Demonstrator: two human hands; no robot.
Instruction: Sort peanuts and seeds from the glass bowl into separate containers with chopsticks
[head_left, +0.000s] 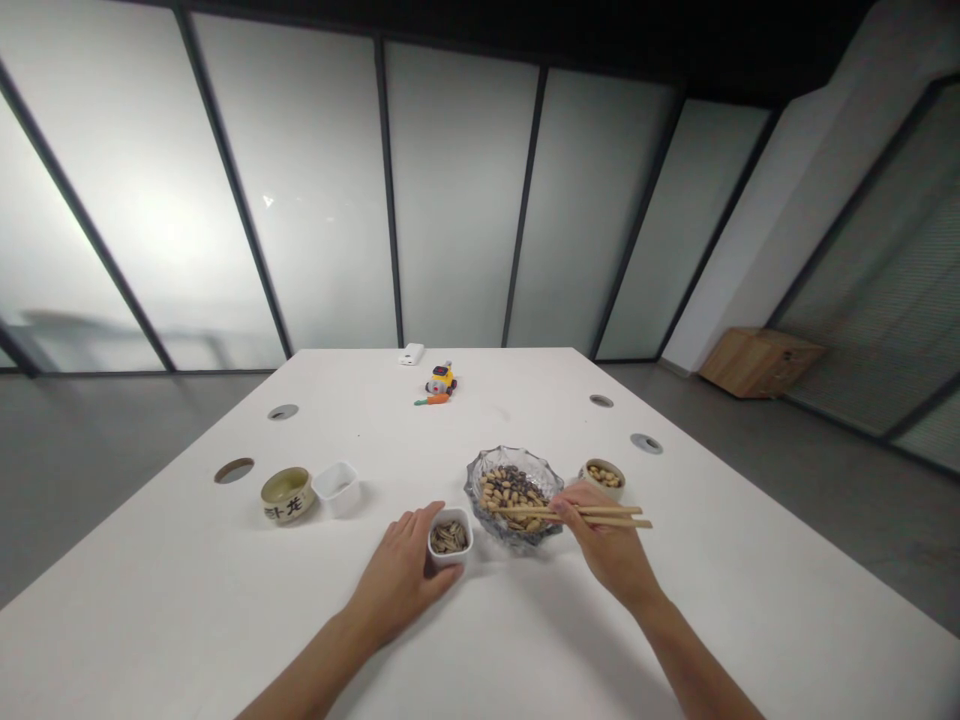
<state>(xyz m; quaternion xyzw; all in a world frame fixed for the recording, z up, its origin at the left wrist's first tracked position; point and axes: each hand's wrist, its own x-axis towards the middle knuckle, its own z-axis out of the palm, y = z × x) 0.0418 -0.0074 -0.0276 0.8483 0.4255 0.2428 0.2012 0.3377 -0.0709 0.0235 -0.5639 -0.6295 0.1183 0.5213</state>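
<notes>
My left hand (403, 568) wraps round the side of a small white square cup (466, 553) that has striped sunflower seeds (448, 538) in it. Wooden chopsticks (611, 516) lie in the closed fingers of my right hand (602, 532). Their tips reach into a clear glass bowl (536, 462), over a mix of tan nuts and dark seeds (512, 490). Whether the tips pinch anything is too small to tell. Behind my right hand stands a small round bowl (595, 487) of light-coloured nuts (604, 475).
To the left, a greenish ceramic bowl (286, 510) with dark characters stands beside another white square cup (339, 497). Farther back lie a toy carrot (433, 399), a yellow toy vehicle (442, 380) and a white object (411, 354). Round holes pierce the white table (225, 590) near both sides.
</notes>
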